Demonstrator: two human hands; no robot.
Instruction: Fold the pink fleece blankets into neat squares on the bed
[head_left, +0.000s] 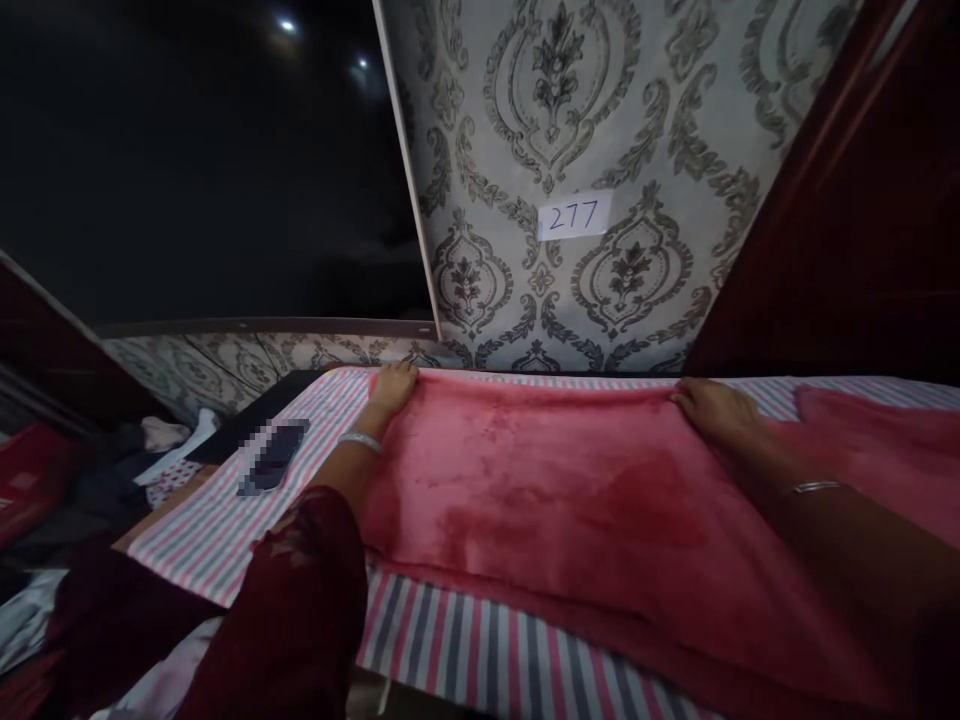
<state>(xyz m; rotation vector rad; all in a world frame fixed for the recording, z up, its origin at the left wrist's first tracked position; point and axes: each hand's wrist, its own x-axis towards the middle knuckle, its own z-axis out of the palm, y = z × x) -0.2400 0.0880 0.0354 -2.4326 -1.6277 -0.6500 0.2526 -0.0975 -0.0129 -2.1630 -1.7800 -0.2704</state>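
Observation:
A red plush blanket [525,490] lies spread and folded in layers on a striped cloth [450,625] that covers the table. My left hand [397,382] is closed on the blanket's far left corner. At the far right of its top edge, my right hand [712,408] grips the fabric, thumb and fingers together. Between the hands the far edge runs nearly straight. More of the red fabric spreads out beyond my right forearm, which covers part of it. Darker brushed patches mark the pile.
A dark, phone-like slab [277,455], partly pixelated, rests on the striped cloth left of my left arm. Behind stand a large black screen [225,170] and a patterned wall with a paper label [576,215] reading 277. Clothes [169,440] are heaped at the left.

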